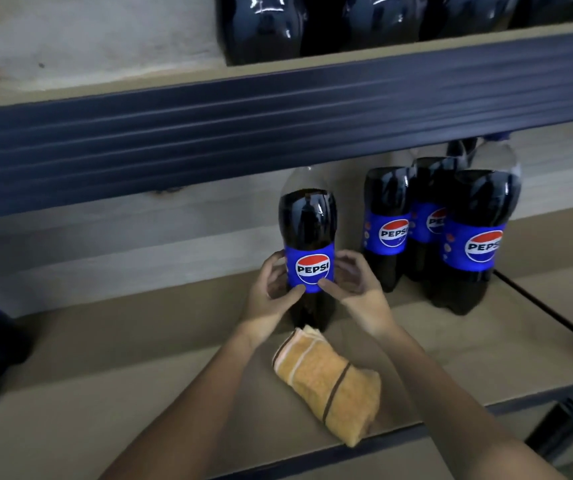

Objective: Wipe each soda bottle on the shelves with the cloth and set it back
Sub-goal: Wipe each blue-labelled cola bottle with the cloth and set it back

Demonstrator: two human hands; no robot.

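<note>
Full, heavy, slick dark plastic Pepsi bottle (307, 237) gripped at blue label by left hand (271, 292) and right hand (357, 285); folded orange cloth (330, 382) at six o'clock.

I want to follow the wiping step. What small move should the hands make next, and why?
Probably the right hand should let go and pick up the folded orange cloth lying on the shelf, since both hands hold the Pepsi bottle and neither holds the cloth.
</note>
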